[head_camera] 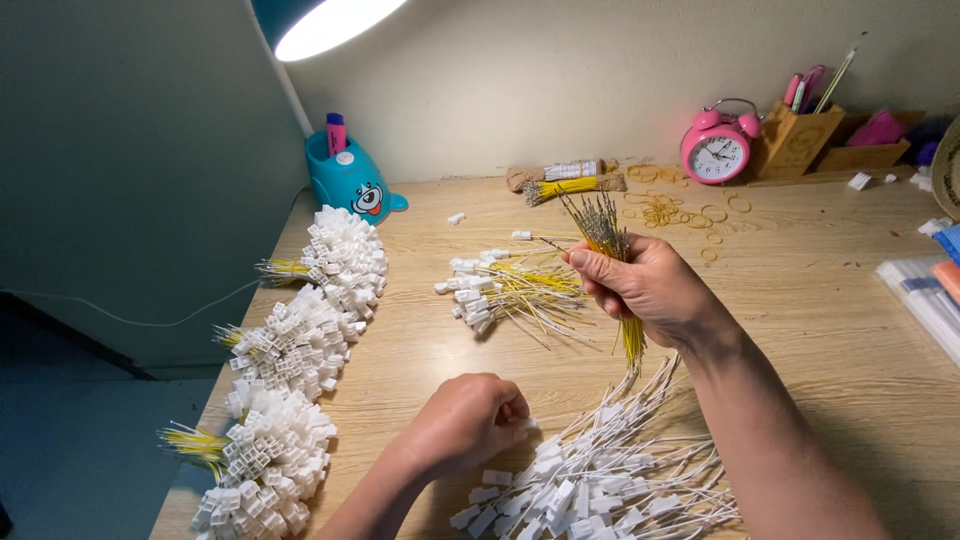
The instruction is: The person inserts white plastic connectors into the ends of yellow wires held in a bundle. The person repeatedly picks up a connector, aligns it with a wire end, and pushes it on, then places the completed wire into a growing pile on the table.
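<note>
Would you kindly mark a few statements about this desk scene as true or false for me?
1. The right hand holds a bundle of yellow wires upright. True.
2. The left hand rests flat on the pink alarm clock. False: it is closed at the near pile of white connectors, far from the clock.
3. Bundles of white connector blocks lie along the desk's left edge. True.
4. The alarm clock is blue. False: it is pink; the blue thing is the cartoon-faced holder.
5. Loose rubber bands lie near the clock. True.
</note>
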